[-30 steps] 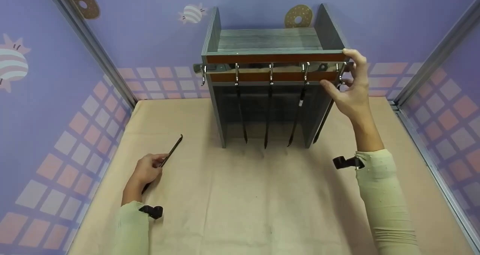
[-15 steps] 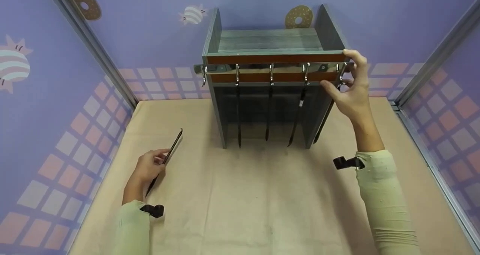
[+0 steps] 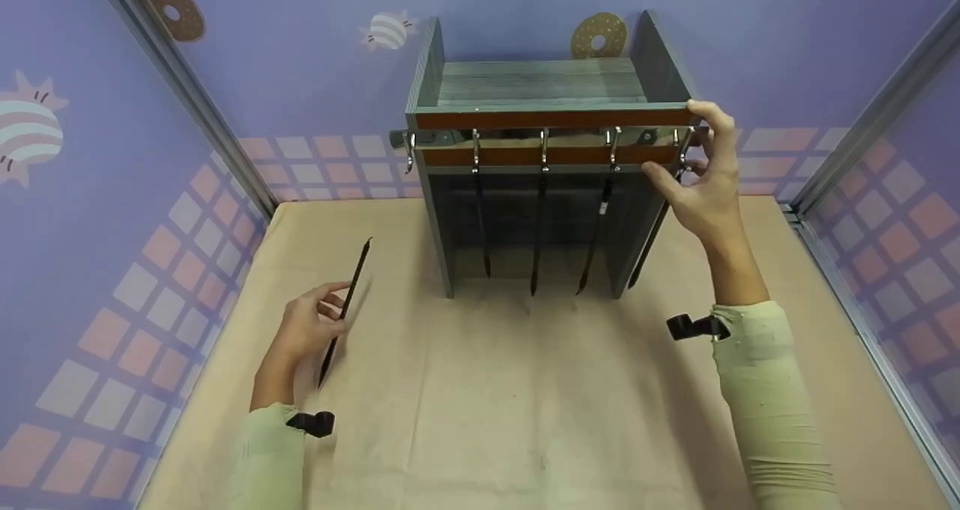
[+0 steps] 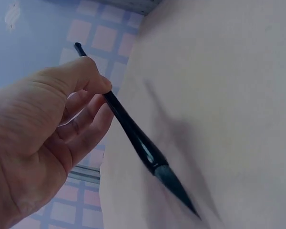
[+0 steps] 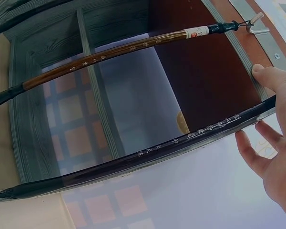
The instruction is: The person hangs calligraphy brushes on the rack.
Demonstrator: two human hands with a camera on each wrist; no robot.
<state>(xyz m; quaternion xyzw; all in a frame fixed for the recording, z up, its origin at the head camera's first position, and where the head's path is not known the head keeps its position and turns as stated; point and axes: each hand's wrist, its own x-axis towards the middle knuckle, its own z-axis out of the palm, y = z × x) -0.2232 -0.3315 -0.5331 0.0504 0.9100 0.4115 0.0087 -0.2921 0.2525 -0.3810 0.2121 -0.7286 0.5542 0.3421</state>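
Black calligraphy brush [image 3: 345,311] pinched between thumb and fingers of the left hand [image 3: 307,330], held slanted just above the beige tabletop [image 3: 510,420] at its left side. The left wrist view shows what the head view blurs: the dark pointed bristle tip [image 4: 177,192] hangs low toward the paper, the thin handle end rising past the thumb.

Right hand [image 3: 701,187] sits at the right end of the grey wooden rack [image 3: 536,90], thumb and fingers curled loosely round the top of the rightmost hanging brush [image 3: 651,236] at its metal hook [image 3: 684,144]. The right wrist view shows fingers touching that dark shaft [image 5: 133,160], gold characters along it, and a brown-handled brush [image 5: 109,53] hanging beside it; whether the grip is firm cannot be told.

Three more brushes hang from the chrome hook rail [image 3: 547,136] on a brown board; the leftmost hook [image 3: 409,150] is bare. Purple patterned walls [image 3: 112,157] surround the tabletop.
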